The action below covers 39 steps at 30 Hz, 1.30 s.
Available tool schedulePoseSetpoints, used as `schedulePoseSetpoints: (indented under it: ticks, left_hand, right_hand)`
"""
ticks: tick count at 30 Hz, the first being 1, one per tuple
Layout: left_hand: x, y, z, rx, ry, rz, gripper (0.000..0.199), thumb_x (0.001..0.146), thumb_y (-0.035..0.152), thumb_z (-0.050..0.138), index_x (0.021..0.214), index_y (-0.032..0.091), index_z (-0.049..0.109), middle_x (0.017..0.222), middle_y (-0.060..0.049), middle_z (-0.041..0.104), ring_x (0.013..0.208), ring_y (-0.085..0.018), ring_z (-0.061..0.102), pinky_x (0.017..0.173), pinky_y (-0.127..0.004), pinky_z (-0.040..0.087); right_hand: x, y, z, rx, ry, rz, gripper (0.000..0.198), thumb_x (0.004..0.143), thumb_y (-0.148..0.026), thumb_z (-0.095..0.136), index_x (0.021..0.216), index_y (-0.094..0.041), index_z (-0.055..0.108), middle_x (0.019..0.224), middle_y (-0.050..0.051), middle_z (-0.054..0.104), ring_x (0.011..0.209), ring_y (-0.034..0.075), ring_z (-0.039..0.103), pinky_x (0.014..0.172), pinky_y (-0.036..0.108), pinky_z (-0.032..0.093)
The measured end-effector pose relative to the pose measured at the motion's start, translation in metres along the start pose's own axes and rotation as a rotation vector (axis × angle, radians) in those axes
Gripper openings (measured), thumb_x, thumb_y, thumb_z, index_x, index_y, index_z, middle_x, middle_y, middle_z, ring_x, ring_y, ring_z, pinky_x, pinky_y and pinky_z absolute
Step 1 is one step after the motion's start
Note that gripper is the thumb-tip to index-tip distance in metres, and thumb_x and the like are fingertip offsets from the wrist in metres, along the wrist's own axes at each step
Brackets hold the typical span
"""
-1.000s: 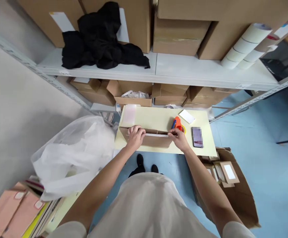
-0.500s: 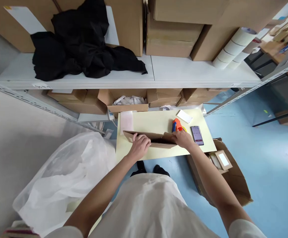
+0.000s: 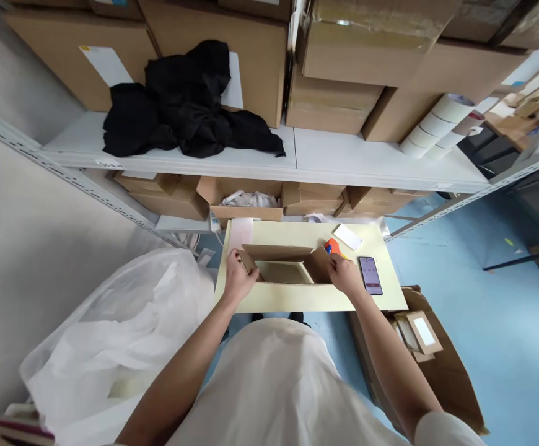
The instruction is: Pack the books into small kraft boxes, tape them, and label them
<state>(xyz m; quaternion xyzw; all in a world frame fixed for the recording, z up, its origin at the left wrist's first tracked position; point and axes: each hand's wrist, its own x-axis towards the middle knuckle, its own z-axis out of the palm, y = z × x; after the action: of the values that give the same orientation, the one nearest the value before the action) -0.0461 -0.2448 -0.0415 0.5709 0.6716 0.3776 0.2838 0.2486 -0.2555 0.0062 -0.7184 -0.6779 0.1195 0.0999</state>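
Observation:
A small brown cardboard box [image 3: 276, 252] stands spread into a rectangle on the pale yellow table [image 3: 251, 301], and the tabletop shows through its middle. My left hand [image 3: 238, 277] grips the left end flap, thumb inside and fingers outside. At the other end my right hand [image 3: 344, 275] pinches the right flap. Just beyond the right hand lies an orange and blue tape dispenser [image 3: 333, 248], partly hidden by the box flap and hand. A phone [image 3: 370, 275] with a lit screen lies right of that hand.
A white card or small box [image 3: 347, 236] and a pinkish-white sheet [image 3: 240, 233] lie along the table's back. Shelves [image 3: 269, 166] with cartons rise behind. A large translucent bag [image 3: 125, 334] stands left; an open carton [image 3: 455, 371] with small boxes sits right on the floor.
The cardboard box went from nearly flat to opened out. My left hand moved left from its near side to the left flap. The camera view tilted up slightly.

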Motion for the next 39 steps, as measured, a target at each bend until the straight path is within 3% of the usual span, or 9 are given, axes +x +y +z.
schedulePoseSetpoints:
  ticks: [4,12,17,21,29,32,35,37,39]
  left_hand:
    - [0.0,-0.008,0.008,-0.182,-0.267,-0.029,0.065,0.069,0.01,0.052,0.131,0.022,0.036,0.111,-0.011,0.059,0.098,-0.021,0.061,0.08,-0.036,0.052]
    - [-0.006,0.018,0.013,0.376,-0.309,0.17,0.08,0.065,0.009,0.052,0.142,0.015,0.03,0.118,-0.015,0.053,0.107,-0.026,0.057,0.088,-0.036,0.048]
    - [-0.006,0.027,0.018,0.485,-0.392,0.237,0.08,0.067,0.014,0.055,0.142,0.015,0.029,0.113,-0.014,0.053,0.108,-0.026,0.056,0.088,-0.036,0.046]
    - [-0.004,0.031,0.018,0.496,-0.467,0.213,0.081,0.069,0.03,0.062,0.143,0.017,0.03,0.128,-0.017,0.048,0.121,-0.03,0.048,0.094,-0.039,0.043]
    - [0.002,0.032,0.009,0.495,-0.667,0.137,0.085,0.073,0.061,0.056,0.143,0.021,0.031,0.153,-0.019,0.016,0.139,-0.035,0.022,0.103,-0.044,0.034]
    - [0.004,0.029,0.001,0.472,-0.771,0.142,0.086,0.07,0.068,0.055,0.141,0.023,0.036,0.155,-0.016,0.006,0.137,-0.036,0.025,0.101,-0.041,0.037]
    - [0.007,0.021,-0.008,0.366,-0.854,0.175,0.088,0.062,0.065,0.066,0.137,0.024,0.043,0.155,-0.015,0.01,0.134,-0.034,0.032,0.099,-0.038,0.041]
    - [0.01,0.012,-0.011,0.275,-0.874,0.219,0.087,0.057,0.059,0.073,0.133,0.024,0.048,0.154,-0.014,0.017,0.136,-0.033,0.03,0.102,-0.038,0.039]
    - [0.01,0.001,-0.009,0.179,-0.817,0.226,0.073,0.062,0.057,0.07,0.125,0.023,0.056,0.151,-0.013,0.026,0.137,-0.032,0.028,0.105,-0.039,0.037]
  right_hand:
    - [0.001,0.01,0.003,0.036,0.058,0.069,0.013,0.078,-0.023,0.042,0.083,-0.02,0.053,0.064,0.007,0.059,0.067,0.025,0.058,0.058,0.031,0.037]
    - [-0.009,0.017,0.023,0.2,0.03,0.079,0.016,0.079,-0.02,0.039,0.094,-0.019,0.045,0.073,0.009,0.06,0.067,0.026,0.057,0.055,0.034,0.039]
    - [-0.008,0.021,0.022,0.251,-0.028,0.033,0.021,0.074,-0.016,0.042,0.095,-0.02,0.041,0.08,0.008,0.06,0.074,0.025,0.058,0.059,0.034,0.042]
    - [-0.008,0.021,0.017,0.307,-0.123,-0.062,0.02,0.077,-0.028,0.052,0.093,-0.021,0.042,0.091,0.009,0.059,0.083,0.025,0.059,0.067,0.035,0.046]
    - [-0.02,0.02,0.017,0.286,-0.259,-0.266,0.051,0.08,-0.052,0.057,0.118,-0.019,0.049,0.122,0.015,0.046,0.107,0.029,0.055,0.085,0.041,0.046]
    - [-0.022,0.025,0.015,0.24,-0.407,-0.264,0.075,0.072,-0.06,0.063,0.132,-0.019,0.045,0.138,0.019,0.031,0.116,0.033,0.051,0.091,0.043,0.043]
    - [-0.019,0.036,0.013,0.233,-0.539,-0.276,0.098,0.058,-0.064,0.072,0.14,-0.021,0.038,0.148,0.018,0.017,0.12,0.037,0.047,0.095,0.045,0.042]
    - [-0.016,0.044,0.016,0.311,-0.517,-0.307,0.086,0.064,-0.062,0.069,0.136,-0.023,0.045,0.146,0.016,0.022,0.118,0.033,0.049,0.095,0.043,0.043]
    - [-0.012,0.048,0.024,0.418,-0.407,-0.311,0.057,0.077,-0.057,0.058,0.123,-0.022,0.058,0.137,0.014,0.036,0.114,0.028,0.052,0.092,0.041,0.046]
